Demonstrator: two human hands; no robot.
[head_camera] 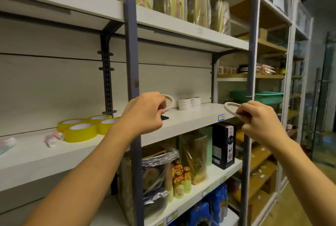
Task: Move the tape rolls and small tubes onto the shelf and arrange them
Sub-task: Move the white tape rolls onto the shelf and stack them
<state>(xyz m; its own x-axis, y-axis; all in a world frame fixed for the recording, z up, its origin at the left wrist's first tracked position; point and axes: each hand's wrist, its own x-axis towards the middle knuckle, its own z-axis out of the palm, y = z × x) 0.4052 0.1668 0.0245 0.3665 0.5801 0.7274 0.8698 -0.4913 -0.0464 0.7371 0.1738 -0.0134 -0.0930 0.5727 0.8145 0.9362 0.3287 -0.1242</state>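
Two thin white rolls are in hand, one each. My left hand [145,112] pinches a white roll [168,102] tilted on edge over the shelf [190,116], fingers curled round its rim, near the back panel. My right hand [258,116] pinches a second roll [231,108] by its edge, held in the air just past the shelf's front corner, not yet over the board. Already stocked: two short stacks [189,103] of white rolls at the back right; four yellow rolls [85,127] clustered flat on the left section; small tubes [52,139] lying loose beside them, one more at the far left edge. A small black item [165,117] lies under my left hand; I cannot tell what it is. Judged step: setting the left roll down. To do it well, I would lay it flat, not on edge, so it cannot roll off, and place it on or just beside the stacks. I would clear the grey post [132,73] when bringing the right roll in, then square the stacks. The tubes look the likeliest to stray; I would line them up last.
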